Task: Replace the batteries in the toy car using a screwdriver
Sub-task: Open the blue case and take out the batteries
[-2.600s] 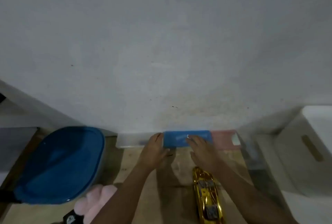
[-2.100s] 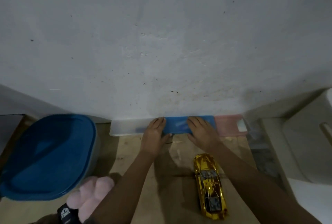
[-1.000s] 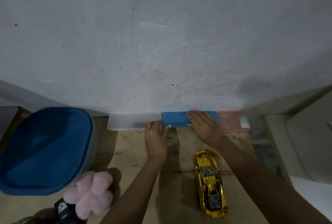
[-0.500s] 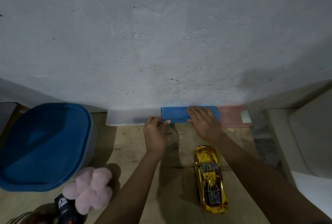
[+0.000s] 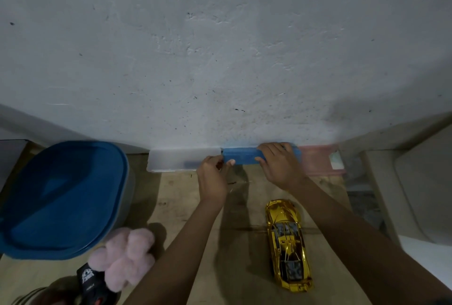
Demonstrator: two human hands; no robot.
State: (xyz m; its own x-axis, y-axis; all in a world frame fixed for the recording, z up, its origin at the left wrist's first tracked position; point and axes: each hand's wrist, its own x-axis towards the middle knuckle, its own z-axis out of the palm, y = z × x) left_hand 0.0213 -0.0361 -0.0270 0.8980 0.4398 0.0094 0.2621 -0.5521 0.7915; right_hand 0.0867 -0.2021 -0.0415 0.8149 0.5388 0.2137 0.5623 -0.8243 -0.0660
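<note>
From the head view, the only writing is a white logo on the black tag under the pink plush, too small to read. My left hand curls its grip, pinching the left end of the blue case against the wall. My right hand lies spread across the case's top. The gold toy car sits on the surface beside my right forearm.

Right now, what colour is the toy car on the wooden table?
The sleek toy car is shiny metallic gold, clearest in the head view.
</note>
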